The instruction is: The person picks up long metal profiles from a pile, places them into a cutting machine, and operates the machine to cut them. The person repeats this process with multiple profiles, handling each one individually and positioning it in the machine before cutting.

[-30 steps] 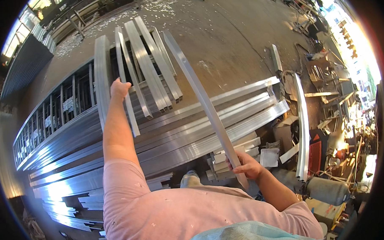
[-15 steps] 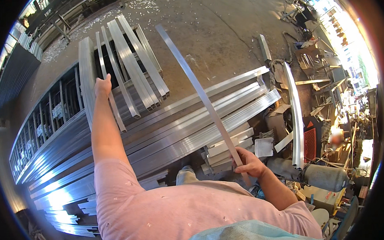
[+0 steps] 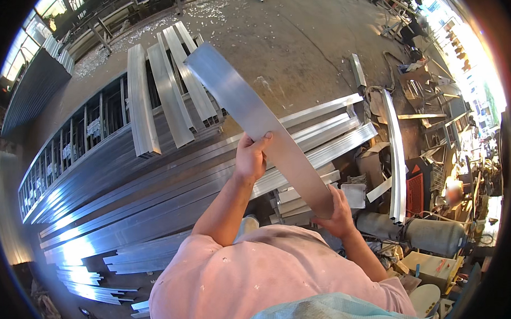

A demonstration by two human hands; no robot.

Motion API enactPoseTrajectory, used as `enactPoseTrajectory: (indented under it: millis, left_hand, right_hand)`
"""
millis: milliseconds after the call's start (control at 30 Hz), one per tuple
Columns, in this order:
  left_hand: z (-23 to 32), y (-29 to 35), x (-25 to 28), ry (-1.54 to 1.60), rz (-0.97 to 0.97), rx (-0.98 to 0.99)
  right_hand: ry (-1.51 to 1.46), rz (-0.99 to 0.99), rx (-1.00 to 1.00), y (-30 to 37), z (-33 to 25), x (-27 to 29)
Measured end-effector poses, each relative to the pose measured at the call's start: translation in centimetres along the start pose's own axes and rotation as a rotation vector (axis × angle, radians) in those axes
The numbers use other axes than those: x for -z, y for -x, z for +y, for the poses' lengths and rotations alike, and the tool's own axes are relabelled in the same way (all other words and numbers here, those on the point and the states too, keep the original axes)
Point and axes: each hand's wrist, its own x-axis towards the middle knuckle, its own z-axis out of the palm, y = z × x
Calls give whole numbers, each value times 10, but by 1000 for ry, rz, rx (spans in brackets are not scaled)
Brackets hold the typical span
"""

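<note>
A long flat aluminium profile (image 3: pixel 254 112) slants across the middle, its broad silvery face turned up. My right hand (image 3: pixel 336 216) grips its near end, fingers wrapped around the edge. On the profile's left edge, about halfway along, my left hand (image 3: pixel 252 155) is closed with the thumb on the face. Beyond my left hand lies a set of shorter aluminium profiles (image 3: pixel 172 98), side by side across longer ones. Under the held piece run long aluminium profiles (image 3: pixel 211 181), stacked lengthwise.
A ladder-like metal frame (image 3: pixel 75 140) lies at the left. To the right, a bent silvery channel (image 3: pixel 395 160) leans near a red perforated panel (image 3: pixel 415 193), and a grey cylinder (image 3: pixel 432 235) lies among scrap. Small pale bits dot the concrete floor (image 3: pixel 308 62).
My left hand has come away from the shorter profiles at the left and now holds the profile's middle. The profile has turned from its narrow edge to its broad face.
</note>
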Motion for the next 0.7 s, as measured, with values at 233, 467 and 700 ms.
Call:
enactPoseTrajectory:
  millis: [233, 467, 700]
  left_hand:
    - [-29, 33, -45, 18, -218, -5]
    - [-53, 81, -104, -330, -328, -11]
    - [-70, 95, -129, -324, -244, 81]
  right_hand:
    - [8, 238, -39, 93, 32, 27]
    - [96, 581, -71, 199, 53, 29]
    - [121, 666, -189, 304, 65, 39]
